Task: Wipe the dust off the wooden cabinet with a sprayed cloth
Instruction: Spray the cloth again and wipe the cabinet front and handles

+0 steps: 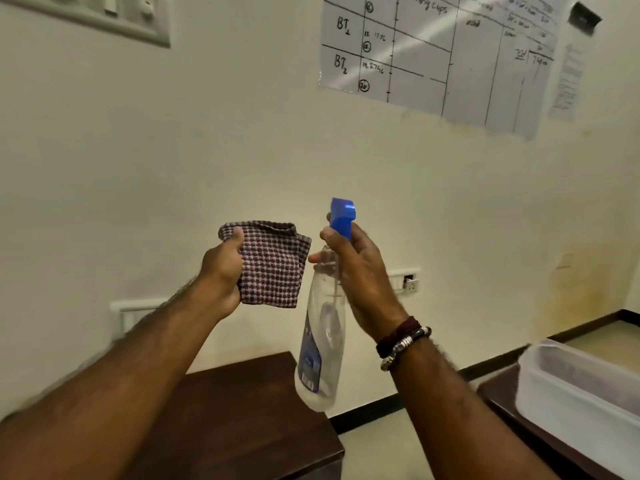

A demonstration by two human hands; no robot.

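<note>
We hold the cloth [273, 265] up in our left hand [223, 271], thumb pressed over its upper edge and fingers curled behind it, so the folded checked square faces the bottle [320, 334]. Our right hand [356, 271] grips the bottle's neck, fingers wrapped round it just under the blue spray head [341, 216]; one finger looks to lie at the front where the trigger would be, though we cannot tell whether it is squeezing. The bottle is clear and hangs nearly upright; how much liquid it holds we cannot tell. Cloth and bottle are just beside each other, not touching, both raised in front of the wall [173, 150].

The cabinet [242, 410], dark wood, lies below and between our forearms, well under the hands. Nothing touches it yet. To the right a pale plastic tub [571, 386] sits on another dark surface.

We judge that we are at the spraying step: the cloth is presented and the nozzle appears turned toward it. No mist shows, so whether the cloth is already damp is unclear. The wiping itself is not begun.

Next we need the nozzle aimed square at the cloth's face and close enough that the spray lands on fabric, not the wall. Then the bottle must go down somewhere stable, and the cloth be brought flat onto the cabinet top.
</note>
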